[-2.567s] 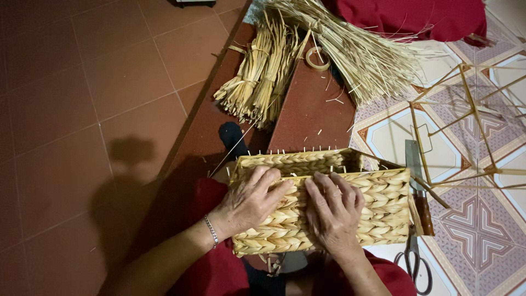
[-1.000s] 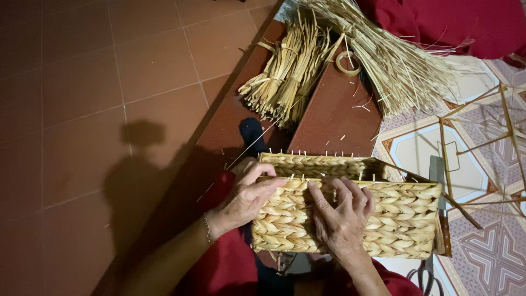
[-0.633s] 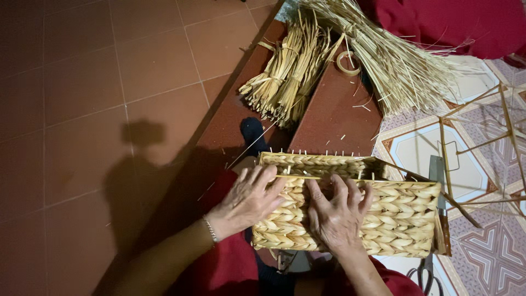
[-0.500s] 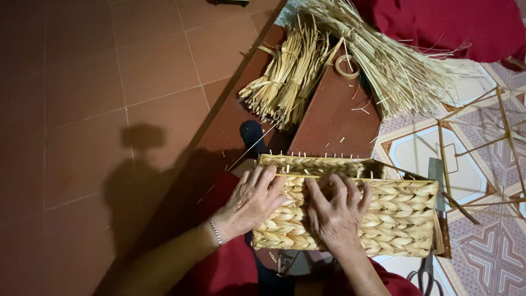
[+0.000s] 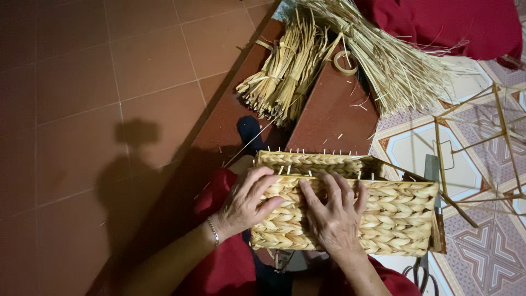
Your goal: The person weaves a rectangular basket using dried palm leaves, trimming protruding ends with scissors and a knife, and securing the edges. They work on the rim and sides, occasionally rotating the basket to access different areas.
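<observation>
Rectangular basket of pale woven straw braid (image 5: 383, 219) lies on its side across the person's lap, above the red floor tiles (image 5: 82, 82). Left hand (image 5: 246, 203) cups its left end, fingers curled over the upper edge, gripping. Right hand (image 5: 334, 216) lies spread, palm down, on the braided wall, pressing, not closed. Bundles of cut straw (image 5: 285, 71) lie well beyond.

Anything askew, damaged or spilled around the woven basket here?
Short straw bits lie scattered on the red-brown board beyond the rectangular woven straw basket. Thin stakes poke from its unfinished rim. No damage shows.
</observation>
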